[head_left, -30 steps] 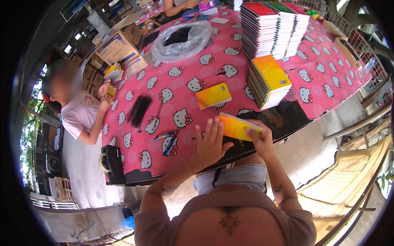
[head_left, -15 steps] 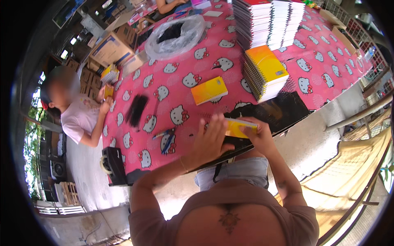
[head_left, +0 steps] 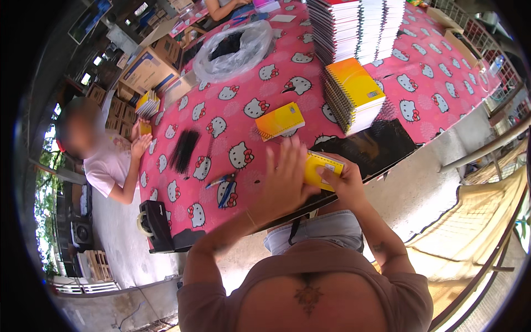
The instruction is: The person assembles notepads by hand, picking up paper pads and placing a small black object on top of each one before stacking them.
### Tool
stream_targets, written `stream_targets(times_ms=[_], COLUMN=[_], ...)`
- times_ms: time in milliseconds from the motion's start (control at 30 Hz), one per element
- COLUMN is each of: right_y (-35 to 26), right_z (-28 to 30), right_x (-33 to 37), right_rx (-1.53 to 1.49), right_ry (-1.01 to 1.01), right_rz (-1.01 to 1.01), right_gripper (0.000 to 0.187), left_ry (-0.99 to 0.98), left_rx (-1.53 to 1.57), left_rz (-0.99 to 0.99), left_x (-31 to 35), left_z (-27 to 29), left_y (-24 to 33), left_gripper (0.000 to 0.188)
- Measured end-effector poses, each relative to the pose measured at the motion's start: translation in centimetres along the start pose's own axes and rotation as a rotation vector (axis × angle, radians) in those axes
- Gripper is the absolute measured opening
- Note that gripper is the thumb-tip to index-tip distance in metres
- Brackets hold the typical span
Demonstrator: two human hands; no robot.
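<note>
A small yellow spiral notebook (head_left: 316, 170) is gripped at its right side by my right hand (head_left: 347, 178), with the thumb on its cover. My left hand (head_left: 283, 174) has its fingers stretched out, the palm side along the notebook's left edge. Both hands are over the near edge of the table. Just beyond them lies another yellow and orange notebook (head_left: 280, 121), flat on the pink tablecloth. A stack of yellow spiral notebooks (head_left: 357, 97) stands to the right of it, beside a black board (head_left: 381, 145).
Taller piles of spiral notebooks (head_left: 357, 30) rise at the back. Black binding wires (head_left: 185, 150), pens (head_left: 224, 185) and a tape dispenser (head_left: 156, 224) are on the left. A plastic bag (head_left: 235, 50) with black contents lies farther back. A person (head_left: 105, 149) at the left side handles a notebook.
The notebook in my right hand has tilted so more of its yellow cover faces up. My left hand stays beside it, fingers shifted slightly. The other person's hands have moved a little.
</note>
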State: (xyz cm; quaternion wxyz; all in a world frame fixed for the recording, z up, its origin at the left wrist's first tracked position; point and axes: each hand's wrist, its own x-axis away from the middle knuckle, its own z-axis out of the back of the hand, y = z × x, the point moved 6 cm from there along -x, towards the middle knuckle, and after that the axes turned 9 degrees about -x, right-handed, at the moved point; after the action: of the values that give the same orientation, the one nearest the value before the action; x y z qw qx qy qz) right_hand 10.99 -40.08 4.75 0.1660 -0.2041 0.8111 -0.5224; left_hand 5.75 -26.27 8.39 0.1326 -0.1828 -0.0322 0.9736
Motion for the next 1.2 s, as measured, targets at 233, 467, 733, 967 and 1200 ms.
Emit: stream_targets(times_ms=[233,467,733,967,1200], right_y=[0.3,1.5,2.9,4.4,3.5], right_z=[-0.6,-0.3,3.6,4.2,4.3], right_x=[-0.4,-0.5,-1.1,-0.7,-0.8], right_rx=[0.086,0.161,0.343,0.423,0.438], right_ry=[-0.001,-0.007,-0.029,-0.057,-0.141], right_rz=[0.057,0.106,0.132,0.075,0.163], right_gripper=[0.032,0.034,0.029,0.028,0.027], left_ry=[0.016,0.111,0.030,0.000,0.205], left_rx=[-0.090,-0.064,0.003,0.041,0.198], left_rz=[-0.045,-0.068,-0.157,-0.204,-0.109], left_x=[-1.6,-2.4,-1.8,1.4,-1.2], left_z=[0.2,0.9,-2.3,-3.7,-1.0], left_y=[0.1,0.9,3.5,5.7,3.9], left_gripper=[0.094,0.096,0.092,0.083,0.046])
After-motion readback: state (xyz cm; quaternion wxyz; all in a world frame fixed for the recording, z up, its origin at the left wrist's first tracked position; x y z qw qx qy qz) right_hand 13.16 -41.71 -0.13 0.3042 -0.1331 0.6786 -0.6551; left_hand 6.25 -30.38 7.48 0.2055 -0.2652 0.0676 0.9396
